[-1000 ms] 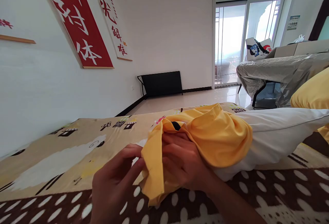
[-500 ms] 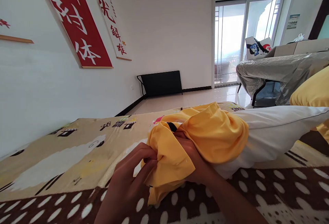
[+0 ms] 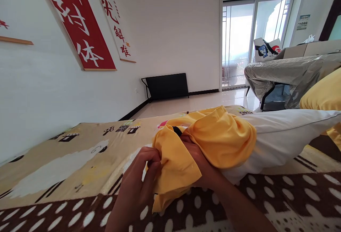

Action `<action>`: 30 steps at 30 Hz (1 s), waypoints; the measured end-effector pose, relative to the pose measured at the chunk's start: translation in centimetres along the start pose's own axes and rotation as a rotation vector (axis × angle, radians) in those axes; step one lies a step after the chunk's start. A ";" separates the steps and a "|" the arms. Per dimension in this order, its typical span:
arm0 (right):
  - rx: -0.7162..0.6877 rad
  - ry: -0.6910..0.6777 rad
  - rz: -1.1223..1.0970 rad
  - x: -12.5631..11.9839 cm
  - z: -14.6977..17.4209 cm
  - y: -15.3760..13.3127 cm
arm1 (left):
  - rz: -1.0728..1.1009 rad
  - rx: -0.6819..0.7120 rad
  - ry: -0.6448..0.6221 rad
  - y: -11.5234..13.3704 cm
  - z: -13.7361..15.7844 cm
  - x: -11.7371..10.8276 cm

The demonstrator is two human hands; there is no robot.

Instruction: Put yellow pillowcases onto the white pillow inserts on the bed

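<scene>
A yellow pillowcase (image 3: 221,139) is bunched around the near end of a white pillow (image 3: 277,136), whose bare part stretches off to the right. My left hand (image 3: 141,175) pinches the left edge of the cloth between thumb and fingers. Among the folds, my right hand (image 3: 197,157) grips the pillowcase from the right side; a flap of cloth covers most of its fingers. A loose corner of the case hangs below both hands.
Beneath lies a bed with a beige sheep-print sheet (image 3: 87,175) and a brown, white-dotted blanket (image 3: 69,214). Another yellow pillow (image 3: 322,90) is at the right edge. Beyond stand a plastic-covered table (image 3: 287,70) with boxes and a black folded frame (image 3: 167,86) by the wall.
My left hand has shifted slightly, its fingers curling closer into the cloth. The right hand, pillowcase and pillow look almost unchanged.
</scene>
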State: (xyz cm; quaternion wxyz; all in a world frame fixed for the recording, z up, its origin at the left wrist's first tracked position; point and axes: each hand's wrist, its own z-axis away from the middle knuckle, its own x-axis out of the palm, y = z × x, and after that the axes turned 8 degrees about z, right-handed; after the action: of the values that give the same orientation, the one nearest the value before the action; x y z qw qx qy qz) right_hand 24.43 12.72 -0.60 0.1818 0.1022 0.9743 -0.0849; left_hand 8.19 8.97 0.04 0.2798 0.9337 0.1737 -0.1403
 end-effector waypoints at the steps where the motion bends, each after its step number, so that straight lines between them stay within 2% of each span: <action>1: 0.002 -0.002 0.001 0.0 0.0 0.0 | 0.002 -0.007 -0.009 0.1 0.0 -0.1; 6: 0.006 0.001 0.008 0.3 0.0 0.2 | 0.038 -0.046 -0.051 0.3 0.1 -0.7; 8: -0.012 0.008 -0.009 0.3 0.1 0.2 | -0.019 -0.015 -0.041 0.3 0.0 -0.8; 11: 0.048 -0.045 -0.019 0.1 0.3 0.1 | -0.082 0.059 -0.030 0.1 0.0 -0.7; 17: 0.112 -0.098 -0.037 -0.5 0.0 -0.5 | 0.025 0.068 -0.039 -0.3 0.4 -1.0; 20: 0.147 -0.121 -0.004 -0.6 -0.2 -0.8 | 0.080 0.045 -0.093 -0.4 0.3 -1.6; 24: 0.173 -0.105 -0.023 -0.4 0.0 -0.7 | 0.149 0.049 -0.193 -0.4 -0.1 -2.3; 30: 0.207 -0.042 -0.077 -0.1 0.3 -0.8 | 0.220 0.056 -0.194 -0.8 -0.2 -2.7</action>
State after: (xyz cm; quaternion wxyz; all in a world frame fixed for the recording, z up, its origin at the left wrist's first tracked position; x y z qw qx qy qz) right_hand 24.41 11.91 -0.73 0.1874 0.0813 0.9594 -0.1942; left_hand 5.45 9.03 0.77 0.2829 0.9366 0.0386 -0.2030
